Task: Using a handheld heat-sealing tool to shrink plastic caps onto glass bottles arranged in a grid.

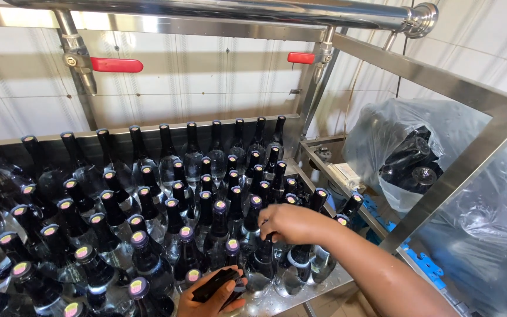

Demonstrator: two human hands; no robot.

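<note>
Several dark glass bottles (148,205) stand upright and tightly packed in a steel trough (277,302), most with pale tops on their necks. My right hand (293,224) reaches in from the lower right, its fingers curled down over the top of one bottle (263,261) in the front rows. At the bottom edge my left hand (209,299) lies palm up, holding a small bundle of black sleeves (217,284) close to the front bottles.
A steel frame (459,170) and overhead pipe (236,9) enclose the trough. Two red valve handles (115,64) hang on pipes against the white tiled wall. A clear plastic bag (406,147) with dark bottles sits at right, above a blue crate (423,264).
</note>
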